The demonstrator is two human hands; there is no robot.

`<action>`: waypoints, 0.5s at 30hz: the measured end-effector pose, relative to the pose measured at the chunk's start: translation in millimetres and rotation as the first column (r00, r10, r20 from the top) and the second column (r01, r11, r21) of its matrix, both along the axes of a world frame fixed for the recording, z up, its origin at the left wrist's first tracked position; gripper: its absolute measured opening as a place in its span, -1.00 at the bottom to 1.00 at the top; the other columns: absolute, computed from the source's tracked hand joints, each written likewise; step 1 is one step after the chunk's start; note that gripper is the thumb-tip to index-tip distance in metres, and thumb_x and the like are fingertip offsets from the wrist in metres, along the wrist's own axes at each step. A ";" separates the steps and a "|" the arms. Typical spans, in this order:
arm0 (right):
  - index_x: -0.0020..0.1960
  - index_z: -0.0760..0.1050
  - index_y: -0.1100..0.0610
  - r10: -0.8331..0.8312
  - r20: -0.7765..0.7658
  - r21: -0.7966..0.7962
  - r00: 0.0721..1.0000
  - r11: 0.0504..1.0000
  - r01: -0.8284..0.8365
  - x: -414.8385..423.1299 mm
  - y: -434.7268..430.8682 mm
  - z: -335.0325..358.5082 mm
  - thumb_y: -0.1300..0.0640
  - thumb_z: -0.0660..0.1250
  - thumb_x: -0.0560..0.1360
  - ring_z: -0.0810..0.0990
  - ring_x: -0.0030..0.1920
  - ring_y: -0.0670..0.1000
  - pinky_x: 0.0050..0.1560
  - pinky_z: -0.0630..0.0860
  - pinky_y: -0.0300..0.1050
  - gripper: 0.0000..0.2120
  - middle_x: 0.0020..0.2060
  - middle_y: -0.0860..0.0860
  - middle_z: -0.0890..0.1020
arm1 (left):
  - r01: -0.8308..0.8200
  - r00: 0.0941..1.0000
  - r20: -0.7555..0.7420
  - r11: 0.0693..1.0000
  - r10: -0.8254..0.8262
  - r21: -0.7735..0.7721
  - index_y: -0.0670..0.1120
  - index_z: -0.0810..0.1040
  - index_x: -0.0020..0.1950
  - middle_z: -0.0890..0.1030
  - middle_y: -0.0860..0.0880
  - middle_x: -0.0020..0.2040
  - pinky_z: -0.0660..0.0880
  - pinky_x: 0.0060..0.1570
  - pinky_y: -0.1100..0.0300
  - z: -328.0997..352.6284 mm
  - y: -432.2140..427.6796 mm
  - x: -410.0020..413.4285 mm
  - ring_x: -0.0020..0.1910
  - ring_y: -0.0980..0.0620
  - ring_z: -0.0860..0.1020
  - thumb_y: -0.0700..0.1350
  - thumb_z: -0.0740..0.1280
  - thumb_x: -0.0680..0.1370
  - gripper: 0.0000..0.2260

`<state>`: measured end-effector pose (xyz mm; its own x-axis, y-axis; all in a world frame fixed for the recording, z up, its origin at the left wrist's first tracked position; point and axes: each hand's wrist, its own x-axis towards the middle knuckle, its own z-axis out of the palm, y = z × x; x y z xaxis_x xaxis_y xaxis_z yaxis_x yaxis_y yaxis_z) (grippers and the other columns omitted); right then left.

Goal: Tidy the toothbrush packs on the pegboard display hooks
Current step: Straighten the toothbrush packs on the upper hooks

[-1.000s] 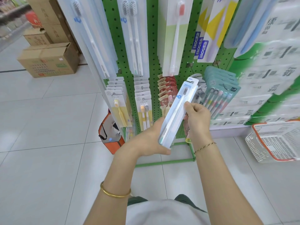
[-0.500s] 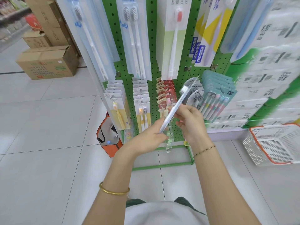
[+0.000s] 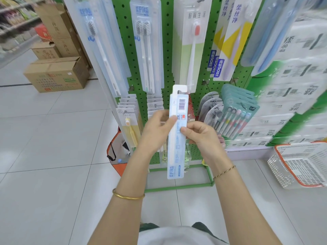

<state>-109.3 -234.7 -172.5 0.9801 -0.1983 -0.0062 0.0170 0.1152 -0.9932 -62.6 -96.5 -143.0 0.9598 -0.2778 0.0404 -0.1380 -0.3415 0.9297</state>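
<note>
A long light-blue toothbrush pack (image 3: 177, 147) stands upright in front of the green pegboard (image 3: 126, 50), its barcoded back toward me and its hang tab at the top. My left hand (image 3: 155, 131) grips its left edge with the thumb on the card. My right hand (image 3: 201, 137) pinches its right edge. Other toothbrush packs hang on the hooks above: a blue single pack (image 3: 100, 50), a blue twin pack (image 3: 146, 46), a green-and-white pack (image 3: 192, 41) and yellow packs (image 3: 228, 43). Small packs (image 3: 128, 121) and teal multi-brush packs (image 3: 237, 117) hang on the lower row.
Cardboard boxes (image 3: 58, 75) sit on the floor at the left. An orange bag (image 3: 115, 156) rests beside the display's foot. A white basket with an orange rim (image 3: 300, 165) stands at the right. Stacked paper-goods packages (image 3: 297, 85) fill the right side.
The held pack has turned from a tilted, edge-on pose to upright, with its back now facing me. Both hands have kept their hold and shifted slightly up.
</note>
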 end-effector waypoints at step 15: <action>-0.08 0.54 0.13 0.178 0.010 -0.097 0.984 0.980 -0.176 7.3 -1.9 10.9 0.19 0.45 0.43 0.60 -0.11 -0.07 -0.04 0.52 -0.13 -0.89 -0.12 0.03 0.66 | -0.062 0.992 -0.125 0.792 -0.018 -0.607 -0.10 0.50 -0.07 0.56 -0.04 -0.18 0.47 -0.09 0.14 46.4 0.6 17.9 -0.19 0.04 0.52 -0.20 0.17 0.64 -0.85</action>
